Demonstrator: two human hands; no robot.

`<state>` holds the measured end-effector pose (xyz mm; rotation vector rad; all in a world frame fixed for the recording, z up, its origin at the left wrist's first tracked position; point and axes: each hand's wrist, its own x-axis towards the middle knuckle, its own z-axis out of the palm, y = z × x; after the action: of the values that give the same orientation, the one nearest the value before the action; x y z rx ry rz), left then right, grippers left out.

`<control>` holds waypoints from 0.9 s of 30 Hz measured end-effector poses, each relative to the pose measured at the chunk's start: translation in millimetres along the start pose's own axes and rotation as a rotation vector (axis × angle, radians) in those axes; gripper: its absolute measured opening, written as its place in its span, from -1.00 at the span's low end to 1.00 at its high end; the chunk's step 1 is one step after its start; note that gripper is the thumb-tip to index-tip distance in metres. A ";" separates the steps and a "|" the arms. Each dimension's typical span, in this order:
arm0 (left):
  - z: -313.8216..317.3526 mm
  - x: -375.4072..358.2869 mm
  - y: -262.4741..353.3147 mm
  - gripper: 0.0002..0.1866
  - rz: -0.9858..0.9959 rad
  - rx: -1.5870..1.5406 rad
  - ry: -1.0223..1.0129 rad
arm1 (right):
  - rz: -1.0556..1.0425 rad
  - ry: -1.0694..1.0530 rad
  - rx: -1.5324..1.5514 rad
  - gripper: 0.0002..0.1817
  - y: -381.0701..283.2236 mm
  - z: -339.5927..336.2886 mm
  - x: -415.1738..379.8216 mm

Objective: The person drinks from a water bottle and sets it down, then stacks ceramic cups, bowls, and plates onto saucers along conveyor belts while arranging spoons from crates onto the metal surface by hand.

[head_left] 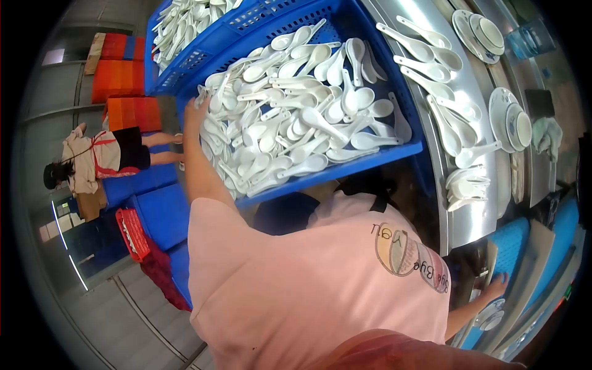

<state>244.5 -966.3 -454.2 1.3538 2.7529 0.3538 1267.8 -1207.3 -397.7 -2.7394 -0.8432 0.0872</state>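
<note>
A blue crate (394,154) heaped with white ceramic spoons (296,117) lies in front of me. My left hand (196,106) reaches to the crate's left side, its fingers buried among the spoons and blurred, so its grip is unclear. My right hand (497,286) is low at the right, fingers spread on a blue surface (515,246), with a small stack of white dishes (490,316) beside the wrist. My pink shirt hides the crate's near side.
A steel strip (475,216) at the right carries a row of white spoons (431,68). Beyond it stand stacked plates and bowls (512,120). A second blue crate of spoons (185,24) sits behind. Another person (98,157) stands at left near orange crates (120,77).
</note>
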 end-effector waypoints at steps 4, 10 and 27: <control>-16.6 -11.4 35.3 -0.26 -0.051 -0.320 -0.139 | 0.099 0.072 0.055 -0.60 -23.9 1.3 -5.4; 4.2 -10.5 54.1 -0.28 -0.170 -0.227 -0.177 | 0.088 0.063 -0.063 -0.63 -4.9 7.1 8.4; 36.8 -103.9 238.0 -0.71 0.294 -0.715 -0.455 | -0.009 0.200 -0.025 -0.70 15.8 19.1 9.1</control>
<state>498.3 -901.1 -441.3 1.3886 1.7963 0.8237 1281.3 -1210.2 -420.2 -2.7102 -0.8050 -0.1967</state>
